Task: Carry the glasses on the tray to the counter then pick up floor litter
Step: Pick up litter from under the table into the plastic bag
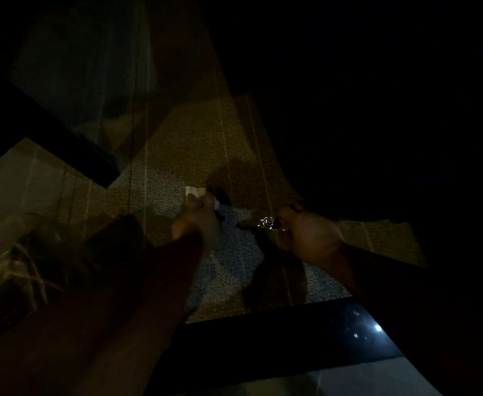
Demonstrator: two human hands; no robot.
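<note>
While the scene is very dim, I make out a speckled carpet (229, 155) with thin pale stripes filling the middle of the head view, lit most strongly around the two hands. A dark glossy slab edge (291, 332) crosses the lower part of the view, with small bright reflections toward its right end; a second dark bar (63, 132) slants across the upper left. At lower left lies a blurred pale mass that I cannot identify. My left forearm (137, 295) reaches up from the lower left, my right forearm (383, 270) from the right. My left hand (197, 221) is down at the carpet, its fingertips pinching a small white scrap of litter (194, 191) that sits at the far edge of the fingers, touching the carpet as far as I can tell. My right hand (309, 232) is curled closed around a small crinkled, shiny item (267, 222) that glints just beside its thumb; what that item is I cannot tell.
</note>
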